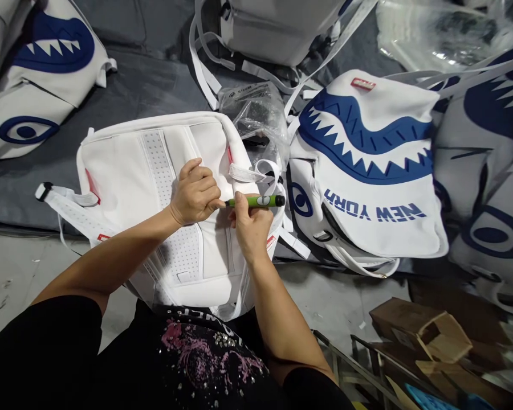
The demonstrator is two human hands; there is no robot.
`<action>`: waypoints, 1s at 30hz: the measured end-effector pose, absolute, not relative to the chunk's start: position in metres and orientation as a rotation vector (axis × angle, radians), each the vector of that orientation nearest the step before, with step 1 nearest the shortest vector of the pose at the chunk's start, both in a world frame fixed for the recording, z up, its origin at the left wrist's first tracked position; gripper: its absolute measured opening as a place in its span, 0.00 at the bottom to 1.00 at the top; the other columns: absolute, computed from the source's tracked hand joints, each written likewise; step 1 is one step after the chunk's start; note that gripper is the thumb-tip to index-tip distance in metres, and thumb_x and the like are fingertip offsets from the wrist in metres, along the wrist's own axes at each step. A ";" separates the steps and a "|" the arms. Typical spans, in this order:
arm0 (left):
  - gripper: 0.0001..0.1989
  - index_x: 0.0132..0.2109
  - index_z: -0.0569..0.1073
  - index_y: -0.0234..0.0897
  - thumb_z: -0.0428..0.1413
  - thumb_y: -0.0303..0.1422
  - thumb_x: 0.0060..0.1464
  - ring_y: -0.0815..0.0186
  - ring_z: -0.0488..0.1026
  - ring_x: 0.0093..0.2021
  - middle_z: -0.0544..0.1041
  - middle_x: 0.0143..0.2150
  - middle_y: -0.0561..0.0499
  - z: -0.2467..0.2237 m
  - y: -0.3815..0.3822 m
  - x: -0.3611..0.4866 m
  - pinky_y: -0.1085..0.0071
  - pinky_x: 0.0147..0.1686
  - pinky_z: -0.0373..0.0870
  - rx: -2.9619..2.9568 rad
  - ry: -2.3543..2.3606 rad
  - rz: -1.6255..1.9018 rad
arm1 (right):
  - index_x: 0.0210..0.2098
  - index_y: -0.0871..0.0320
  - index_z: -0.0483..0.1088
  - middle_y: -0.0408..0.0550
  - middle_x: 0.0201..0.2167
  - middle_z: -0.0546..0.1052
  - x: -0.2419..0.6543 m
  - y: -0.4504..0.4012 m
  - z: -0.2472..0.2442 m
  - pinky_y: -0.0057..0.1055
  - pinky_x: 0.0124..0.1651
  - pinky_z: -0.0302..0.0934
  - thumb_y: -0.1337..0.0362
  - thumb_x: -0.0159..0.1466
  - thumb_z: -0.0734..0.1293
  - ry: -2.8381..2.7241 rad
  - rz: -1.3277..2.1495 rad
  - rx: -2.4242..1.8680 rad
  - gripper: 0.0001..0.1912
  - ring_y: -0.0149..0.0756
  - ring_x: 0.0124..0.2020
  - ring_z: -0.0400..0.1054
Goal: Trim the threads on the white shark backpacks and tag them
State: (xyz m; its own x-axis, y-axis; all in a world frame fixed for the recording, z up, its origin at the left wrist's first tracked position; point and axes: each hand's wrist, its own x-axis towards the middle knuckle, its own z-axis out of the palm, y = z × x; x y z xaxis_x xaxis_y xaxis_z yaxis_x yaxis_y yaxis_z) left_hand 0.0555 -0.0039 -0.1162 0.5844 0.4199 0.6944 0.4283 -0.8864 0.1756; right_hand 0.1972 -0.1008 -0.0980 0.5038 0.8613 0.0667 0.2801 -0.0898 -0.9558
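Observation:
A white backpack (pixel 123 171) lies with its back panel up, partly over the table edge and against my body. My right hand (pixel 253 225) is closed round a green marker pen (pixel 260 201), which lies level with its dark end pointing right. At the pen's left tip is the thumb of my left hand (pixel 196 195). The fingers of that hand are curled over the back panel; whatever they grip, if anything, is hidden. Perforated shoulder straps (pixel 72 208) spread from the bag's sides.
To the right lies a white backpack with a blue toothed print (pixel 367 154). More printed bags (pixel 51 74) are at both sides. Clear plastic wrap (pixel 256 111) sits behind my bag, near a grey-white bag (pixel 277 28). Cardboard boxes (pixel 410 324) stand at lower right, beside a metal frame (pixel 374 359).

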 end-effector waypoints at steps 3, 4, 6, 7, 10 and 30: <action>0.33 0.27 0.66 0.44 0.28 0.55 0.65 0.61 0.69 0.41 0.70 0.25 0.53 -0.118 -0.004 0.055 0.54 0.65 0.49 -2.822 -0.818 -1.143 | 0.24 0.57 0.67 0.41 0.16 0.71 0.197 -0.100 -0.100 0.28 0.25 0.60 0.47 0.66 0.63 -0.980 0.658 -1.639 0.22 0.32 0.19 0.67; 0.33 0.27 0.66 0.44 0.28 0.55 0.65 0.61 0.69 0.41 0.70 0.25 0.53 -0.118 -0.004 0.055 0.54 0.65 0.49 -2.821 -0.820 -1.136 | 0.24 0.57 0.68 0.41 0.16 0.71 0.196 -0.100 -0.100 0.28 0.25 0.60 0.47 0.66 0.64 -0.976 0.647 -1.644 0.22 0.32 0.19 0.67; 0.33 0.27 0.66 0.43 0.28 0.55 0.65 0.62 0.69 0.41 0.70 0.25 0.53 -0.118 -0.004 0.055 0.54 0.65 0.50 -2.818 -0.805 -1.151 | 0.23 0.57 0.68 0.42 0.16 0.71 0.196 -0.099 -0.100 0.28 0.26 0.60 0.47 0.66 0.64 -0.988 0.648 -1.652 0.22 0.32 0.20 0.68; 0.33 0.27 0.66 0.43 0.29 0.54 0.65 0.62 0.69 0.40 0.70 0.25 0.54 -0.118 -0.004 0.056 0.54 0.64 0.50 -2.815 -0.798 -1.166 | 0.22 0.57 0.67 0.42 0.16 0.71 0.197 -0.098 -0.100 0.28 0.26 0.60 0.47 0.66 0.64 -1.001 0.648 -1.663 0.23 0.33 0.20 0.68; 0.33 0.26 0.66 0.43 0.28 0.54 0.65 0.62 0.69 0.40 0.70 0.25 0.54 -0.118 -0.003 0.056 0.54 0.64 0.51 -2.803 -0.796 -1.180 | 0.19 0.57 0.67 0.44 0.16 0.71 0.199 -0.097 -0.097 0.28 0.25 0.59 0.46 0.66 0.63 -1.036 0.600 -1.709 0.26 0.32 0.20 0.68; 0.33 0.26 0.66 0.43 0.29 0.56 0.64 0.61 0.69 0.40 0.70 0.25 0.53 -0.119 -0.002 0.056 0.53 0.65 0.50 -2.847 -0.838 -1.189 | 0.16 0.59 0.67 0.44 0.11 0.70 0.212 -0.090 -0.091 0.25 0.16 0.57 0.43 0.62 0.66 -0.873 0.938 -1.615 0.29 0.28 0.11 0.62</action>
State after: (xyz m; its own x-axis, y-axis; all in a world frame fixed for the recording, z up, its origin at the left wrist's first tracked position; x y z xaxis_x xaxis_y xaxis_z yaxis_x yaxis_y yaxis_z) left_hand 0.0558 -0.0017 -0.1191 0.5860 0.4873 0.6474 0.4461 -0.8610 0.2443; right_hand 0.2117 -0.0899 -0.0912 0.4317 0.8893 -0.1507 0.0869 -0.2074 -0.9744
